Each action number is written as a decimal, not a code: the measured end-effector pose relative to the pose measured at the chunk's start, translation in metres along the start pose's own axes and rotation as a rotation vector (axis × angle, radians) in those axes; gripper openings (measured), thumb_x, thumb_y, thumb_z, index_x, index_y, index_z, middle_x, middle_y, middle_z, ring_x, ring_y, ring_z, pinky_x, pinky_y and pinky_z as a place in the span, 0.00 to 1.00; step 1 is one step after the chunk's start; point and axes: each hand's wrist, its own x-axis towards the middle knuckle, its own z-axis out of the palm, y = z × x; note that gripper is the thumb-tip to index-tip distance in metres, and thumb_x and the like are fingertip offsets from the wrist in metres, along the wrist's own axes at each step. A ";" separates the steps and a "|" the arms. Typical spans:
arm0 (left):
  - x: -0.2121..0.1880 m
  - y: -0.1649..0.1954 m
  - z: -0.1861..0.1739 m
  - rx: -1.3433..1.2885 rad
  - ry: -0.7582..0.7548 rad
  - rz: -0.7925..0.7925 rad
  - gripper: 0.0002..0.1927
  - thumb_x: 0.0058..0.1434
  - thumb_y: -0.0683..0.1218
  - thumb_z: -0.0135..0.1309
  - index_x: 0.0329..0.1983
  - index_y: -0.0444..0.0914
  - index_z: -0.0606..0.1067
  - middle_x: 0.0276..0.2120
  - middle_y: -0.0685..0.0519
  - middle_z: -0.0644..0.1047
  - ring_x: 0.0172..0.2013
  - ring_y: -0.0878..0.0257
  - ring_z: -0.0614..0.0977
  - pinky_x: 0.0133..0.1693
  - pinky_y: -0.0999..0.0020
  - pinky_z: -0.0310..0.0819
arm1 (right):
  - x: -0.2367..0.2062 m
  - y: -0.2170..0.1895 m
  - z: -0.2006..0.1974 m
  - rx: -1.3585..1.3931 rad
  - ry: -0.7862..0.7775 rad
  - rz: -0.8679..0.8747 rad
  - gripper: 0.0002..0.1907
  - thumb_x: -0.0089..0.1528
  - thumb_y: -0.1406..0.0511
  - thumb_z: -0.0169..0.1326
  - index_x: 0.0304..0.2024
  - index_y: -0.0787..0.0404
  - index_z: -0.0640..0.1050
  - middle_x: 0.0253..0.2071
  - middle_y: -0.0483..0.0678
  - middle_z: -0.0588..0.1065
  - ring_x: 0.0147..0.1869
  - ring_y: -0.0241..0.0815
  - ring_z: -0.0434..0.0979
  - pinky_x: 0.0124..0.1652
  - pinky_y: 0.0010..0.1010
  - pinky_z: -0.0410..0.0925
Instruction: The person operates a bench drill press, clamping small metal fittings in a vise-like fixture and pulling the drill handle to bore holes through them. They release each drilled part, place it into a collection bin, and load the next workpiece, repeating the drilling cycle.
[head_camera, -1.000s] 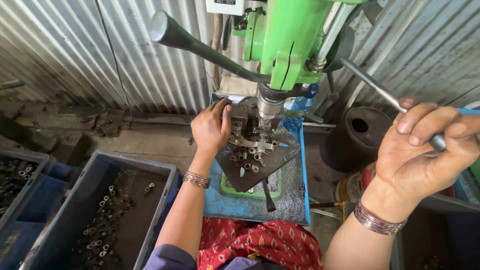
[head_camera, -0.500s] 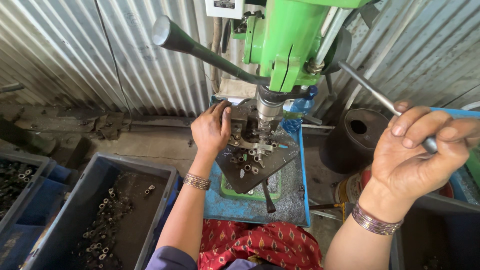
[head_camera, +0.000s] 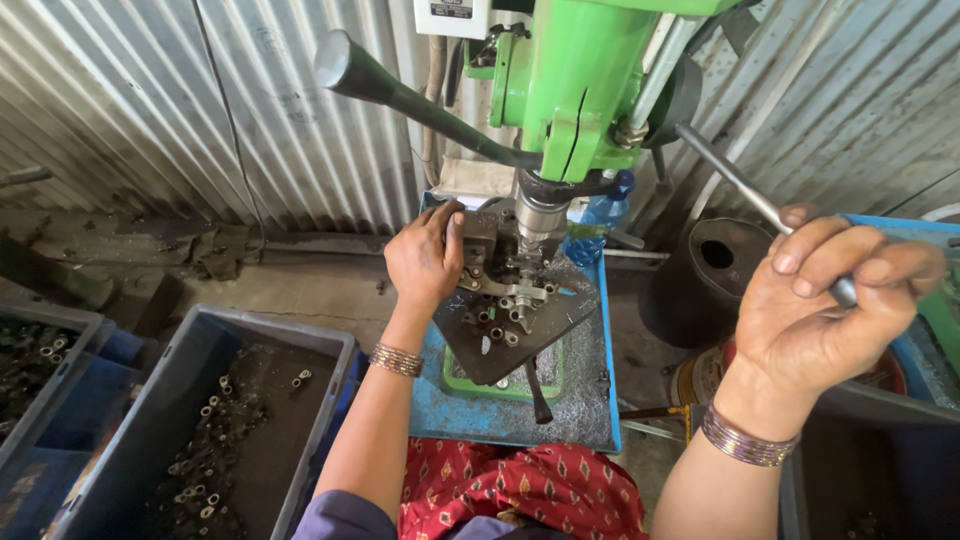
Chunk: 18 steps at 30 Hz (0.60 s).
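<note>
A green drill press (head_camera: 580, 90) stands over a dark metal work plate (head_camera: 515, 330) strewn with several small metal rings. My left hand (head_camera: 425, 260) rests on the fixture block (head_camera: 478, 235) just left of the spindle (head_camera: 540, 215), fingers curled around the block. My right hand (head_camera: 825, 300) is wrapped around the grey feed lever (head_camera: 730, 180) at the right, near its end. A second lever with a dark knob (head_camera: 345, 62) sticks out to the upper left.
A grey bin (head_camera: 190, 420) with several small metal parts sits at lower left, another bin (head_camera: 40, 380) beside it. The blue machine table (head_camera: 590, 420) carries metal shavings. A black cylinder (head_camera: 705, 275) and blue tub (head_camera: 920, 340) stand right. Corrugated sheet wall behind.
My right hand has moved down a little with the feed lever. My left hand stays on the fixture block.
</note>
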 end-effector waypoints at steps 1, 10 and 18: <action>0.001 0.000 -0.003 0.003 0.002 0.001 0.15 0.71 0.53 0.47 0.48 0.42 0.81 0.41 0.49 0.83 0.40 0.48 0.84 0.41 0.57 0.77 | -0.007 0.006 -0.009 0.010 0.002 -0.001 0.10 0.78 0.66 0.44 0.39 0.59 0.67 0.24 0.51 0.65 0.29 0.45 0.63 0.48 0.38 0.66; 0.005 -0.011 0.010 0.040 0.079 0.001 0.16 0.68 0.53 0.49 0.45 0.40 0.81 0.43 0.43 0.82 0.39 0.46 0.83 0.39 0.57 0.77 | -0.025 0.044 -0.047 -0.020 0.020 -0.078 0.08 0.74 0.65 0.43 0.39 0.57 0.66 0.22 0.50 0.64 0.29 0.45 0.64 0.51 0.38 0.65; -0.028 -0.016 0.055 -0.211 -0.093 -0.452 0.19 0.74 0.52 0.45 0.34 0.33 0.74 0.22 0.41 0.77 0.26 0.44 0.81 0.32 0.54 0.72 | 0.040 0.020 -0.065 -0.202 -0.039 -0.048 0.07 0.77 0.63 0.43 0.47 0.59 0.64 0.21 0.52 0.60 0.24 0.46 0.59 0.41 0.42 0.64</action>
